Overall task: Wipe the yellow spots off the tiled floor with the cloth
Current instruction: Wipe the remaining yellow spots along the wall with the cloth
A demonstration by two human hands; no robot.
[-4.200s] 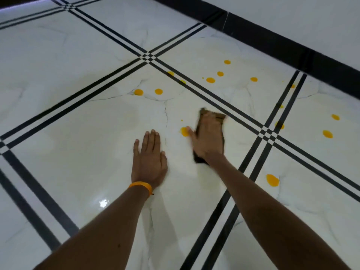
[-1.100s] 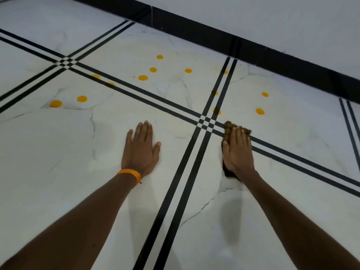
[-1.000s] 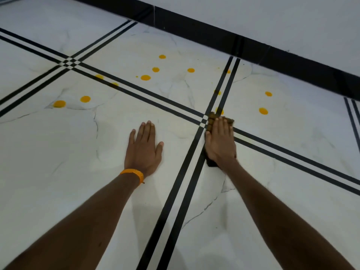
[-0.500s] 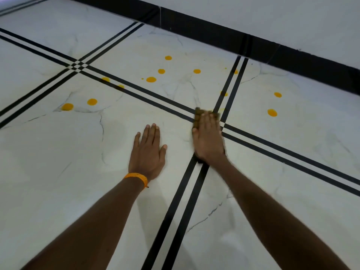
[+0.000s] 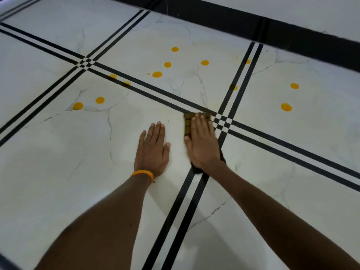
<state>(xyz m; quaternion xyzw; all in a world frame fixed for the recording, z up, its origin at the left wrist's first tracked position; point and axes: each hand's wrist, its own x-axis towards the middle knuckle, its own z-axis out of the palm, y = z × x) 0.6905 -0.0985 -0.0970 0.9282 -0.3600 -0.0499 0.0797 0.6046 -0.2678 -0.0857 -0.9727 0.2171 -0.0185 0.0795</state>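
The tiled floor point(image 5: 58, 172) is white with pairs of thin black lines point(image 5: 176, 211), and the lines cross at two places. I count twelve yellow spots point(image 5: 78, 106) on it, plus two tiny dots. A few sit on the black lines and are hard to see, so there may be one more or one less. Starting from the left, two spots lie side by side on the left tile. Two faint ones sit on the black lines just past them. Four round ones are spread over the far middle tile. Two more sit on the lines that run off to the wall point(image 5: 311, 8). Two lie on the right tile, well apart from the hands.

There are two hands and one cloth. The left hand point(image 5: 153, 149) lies flat on the floor, palm down, fingers straight and close together, holding nothing. It has one orange band point(image 5: 143, 174) on the wrist. Near it on the right, not touching it, the right hand point(image 5: 202, 145) lies flat on the cloth point(image 5: 189, 121), fingers straight, pressing it down.

The cloth is brown and long. Its long side runs away from the person, the same way the fingers point. Its far end peeks out past the fingertips, just left of the near crossing point(image 5: 222, 120). Its dark near end sticks out by the wrist and lies on the black lines.

One black strip point(image 5: 292, 38) runs along the bottom of the wall.
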